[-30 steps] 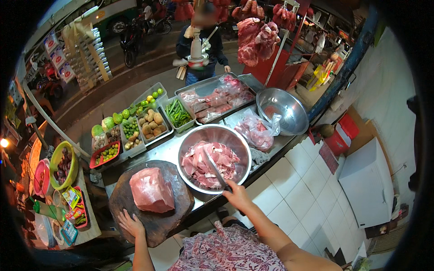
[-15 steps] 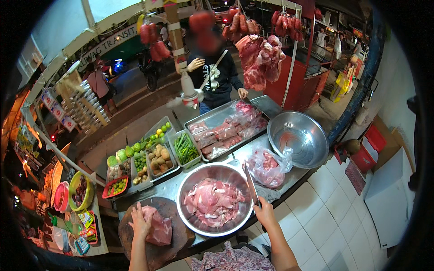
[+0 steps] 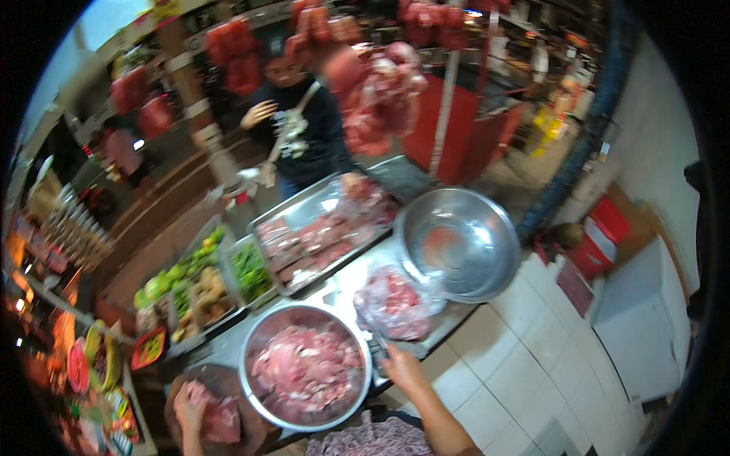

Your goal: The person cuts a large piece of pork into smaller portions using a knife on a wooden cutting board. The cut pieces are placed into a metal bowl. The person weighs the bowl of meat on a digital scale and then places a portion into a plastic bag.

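Note:
My left hand (image 3: 189,410) grips a raw slab of pink meat (image 3: 222,420) that lies on a round, dark wooden chopping block (image 3: 176,385). In my right hand (image 3: 401,366) is a knife (image 3: 376,331), its blade blurred and pointing away from me, beside the rim of a steel basin. That steel basin (image 3: 245,370) stands between my hands and holds a heap of sliced raw meat (image 3: 306,368). Just beyond the knife, a clear plastic bag of meat (image 3: 395,302) rests on the metal counter.
A large steel basin (image 3: 487,228) sits at the right. Behind are a tray (image 3: 287,287) of bagged meat and bins of vegetables (image 3: 199,258). A person (image 3: 300,144) stands across the counter, one hand at the tray. Sausages (image 3: 232,49) and meat cuts (image 3: 380,95) hang overhead.
The whole view has swung, shifting the scene leftward. My left fingers, spread on the meat before, now curl around it. The knife stays in my right hand. The person across now reaches onto the bagged meat.

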The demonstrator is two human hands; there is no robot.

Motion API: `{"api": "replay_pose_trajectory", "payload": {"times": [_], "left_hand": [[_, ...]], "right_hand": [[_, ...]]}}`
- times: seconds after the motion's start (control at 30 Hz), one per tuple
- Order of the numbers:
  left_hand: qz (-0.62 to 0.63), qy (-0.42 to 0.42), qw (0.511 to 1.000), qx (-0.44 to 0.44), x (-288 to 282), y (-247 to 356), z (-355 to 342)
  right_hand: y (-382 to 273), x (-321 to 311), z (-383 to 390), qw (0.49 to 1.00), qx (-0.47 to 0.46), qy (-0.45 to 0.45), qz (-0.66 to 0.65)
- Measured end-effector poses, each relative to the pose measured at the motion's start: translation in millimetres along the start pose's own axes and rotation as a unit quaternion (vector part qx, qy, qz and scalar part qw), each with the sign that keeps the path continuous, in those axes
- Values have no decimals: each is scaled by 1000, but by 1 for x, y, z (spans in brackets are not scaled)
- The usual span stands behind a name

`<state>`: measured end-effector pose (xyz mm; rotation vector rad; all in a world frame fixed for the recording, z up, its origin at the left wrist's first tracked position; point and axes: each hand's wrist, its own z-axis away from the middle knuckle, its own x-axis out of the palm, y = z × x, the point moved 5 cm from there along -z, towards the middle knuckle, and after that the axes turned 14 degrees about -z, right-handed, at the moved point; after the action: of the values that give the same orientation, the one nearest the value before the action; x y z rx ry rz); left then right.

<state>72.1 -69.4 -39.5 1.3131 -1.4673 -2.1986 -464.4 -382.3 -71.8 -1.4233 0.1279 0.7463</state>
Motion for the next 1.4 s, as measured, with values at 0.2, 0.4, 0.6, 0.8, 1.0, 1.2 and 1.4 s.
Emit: {"api": "replay_pose_trajectory", "payload": {"times": [0.2, 0.4, 0.6, 0.8, 1.0, 1.2, 1.4], "left_hand": [[-348, 18, 929, 128, -11, -1, -19], [-166, 33, 985, 14, -2, -2, -21], [-378, 108, 914, -101, -28, -11, -33], [-339, 73, 929, -130, -21, 3, -31], [-386, 109, 905, -142, -23, 16, -26], [-350, 118, 919, -141, -27, -4, -28], [-395, 102, 900, -153, -22, 19, -23]], "right_hand": [[-3, -5, -11, 1000, -26, -9, 12], [5, -10, -10, 999, -11, -42, 30], [9, -16, -9, 998, -16, -29, 49], [3, -18, -14, 998, -8, -48, 29], [3, -9, -20, 998, 8, -55, -3], [13, 5, -28, 997, -13, -69, 30], [25, 22, -40, 992, -51, -57, 97]]}}
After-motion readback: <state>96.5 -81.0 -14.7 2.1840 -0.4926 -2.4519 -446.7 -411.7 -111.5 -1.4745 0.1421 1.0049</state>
